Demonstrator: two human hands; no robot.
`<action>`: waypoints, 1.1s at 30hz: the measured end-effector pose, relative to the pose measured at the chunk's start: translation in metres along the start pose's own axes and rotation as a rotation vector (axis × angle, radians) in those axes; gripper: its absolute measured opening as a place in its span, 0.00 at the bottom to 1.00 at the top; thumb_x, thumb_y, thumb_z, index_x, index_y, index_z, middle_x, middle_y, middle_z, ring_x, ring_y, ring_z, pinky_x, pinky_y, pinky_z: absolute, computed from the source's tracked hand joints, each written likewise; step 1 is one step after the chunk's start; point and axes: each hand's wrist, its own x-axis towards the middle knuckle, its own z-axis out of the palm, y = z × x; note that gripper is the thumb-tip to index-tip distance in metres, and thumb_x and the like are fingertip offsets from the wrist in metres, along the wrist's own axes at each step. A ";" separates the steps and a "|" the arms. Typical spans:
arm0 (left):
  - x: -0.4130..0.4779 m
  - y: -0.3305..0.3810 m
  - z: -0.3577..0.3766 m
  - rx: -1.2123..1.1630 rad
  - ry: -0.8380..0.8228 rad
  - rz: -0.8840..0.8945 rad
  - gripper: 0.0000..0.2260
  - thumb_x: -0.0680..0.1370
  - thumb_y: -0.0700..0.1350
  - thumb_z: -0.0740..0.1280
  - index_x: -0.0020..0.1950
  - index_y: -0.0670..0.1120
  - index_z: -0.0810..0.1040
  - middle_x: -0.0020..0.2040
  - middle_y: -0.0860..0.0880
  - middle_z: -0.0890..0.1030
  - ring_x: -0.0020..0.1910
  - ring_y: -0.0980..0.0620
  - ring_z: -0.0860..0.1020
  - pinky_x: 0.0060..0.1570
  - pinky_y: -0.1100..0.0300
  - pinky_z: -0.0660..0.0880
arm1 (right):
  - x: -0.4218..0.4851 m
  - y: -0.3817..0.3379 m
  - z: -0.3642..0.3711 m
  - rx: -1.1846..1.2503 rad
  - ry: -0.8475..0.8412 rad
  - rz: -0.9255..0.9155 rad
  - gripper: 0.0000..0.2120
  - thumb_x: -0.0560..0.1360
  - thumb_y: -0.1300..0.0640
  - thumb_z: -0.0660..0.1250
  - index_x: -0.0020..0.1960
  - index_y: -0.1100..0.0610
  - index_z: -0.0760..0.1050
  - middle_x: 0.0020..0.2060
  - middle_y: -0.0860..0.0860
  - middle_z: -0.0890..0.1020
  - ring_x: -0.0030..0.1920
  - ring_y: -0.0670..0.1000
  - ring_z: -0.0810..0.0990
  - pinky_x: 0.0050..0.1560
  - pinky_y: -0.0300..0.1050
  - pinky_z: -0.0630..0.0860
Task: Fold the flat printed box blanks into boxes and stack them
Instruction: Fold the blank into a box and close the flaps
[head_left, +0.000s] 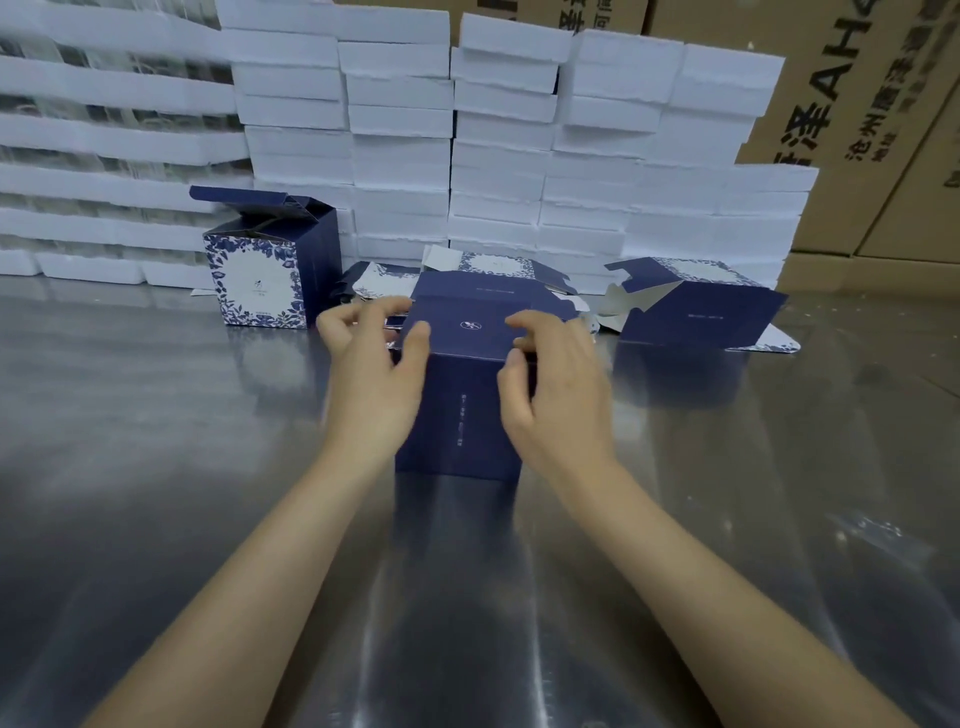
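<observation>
Bare forearms (249, 571) cross the reflective steel worktop (156, 441). The left hand (371, 384) and right hand (558, 395), fingers half-curled, flank the upright navy printed cardboard box (462, 415), thumbs at its lid. Whether either grip clamps it is unclear.

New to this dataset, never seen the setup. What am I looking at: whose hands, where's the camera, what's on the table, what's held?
No machine here: a person works with two bare hands, and the single picture comes from a wide-angle camera worn on the head, looking forward and down. The left hand and right hand are at the top of a navy box standing on a shiny metal table. The right hand's fingers and thumb pinch the lid's front edge; the left thumb rests on the lid, but whether that hand grips is unclear. To the left stands a folded box, lid open; to the right lies a half-folded box; flat blanks lie behind. White packs and brown cartons are stacked at the back.
</observation>
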 end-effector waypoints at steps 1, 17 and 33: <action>0.001 0.000 0.000 0.025 0.047 0.004 0.10 0.80 0.45 0.65 0.61 0.47 0.76 0.58 0.51 0.63 0.45 0.61 0.73 0.45 0.82 0.63 | -0.002 -0.004 0.000 0.050 -0.006 -0.016 0.14 0.74 0.59 0.59 0.57 0.61 0.76 0.43 0.50 0.80 0.48 0.54 0.77 0.47 0.52 0.74; 0.018 -0.002 0.004 -0.184 -0.248 -0.155 0.12 0.77 0.39 0.66 0.61 0.47 0.78 0.64 0.48 0.75 0.63 0.55 0.72 0.65 0.63 0.67 | -0.001 -0.002 0.010 0.121 -0.149 -0.220 0.17 0.73 0.55 0.57 0.56 0.63 0.73 0.44 0.49 0.83 0.50 0.53 0.79 0.71 0.49 0.59; 0.004 -0.009 0.001 -0.065 0.124 0.021 0.11 0.81 0.48 0.64 0.62 0.47 0.74 0.57 0.52 0.64 0.54 0.58 0.71 0.57 0.71 0.67 | 0.002 0.047 -0.006 0.194 -0.063 0.061 0.10 0.76 0.68 0.58 0.53 0.64 0.75 0.50 0.51 0.75 0.51 0.47 0.74 0.53 0.38 0.72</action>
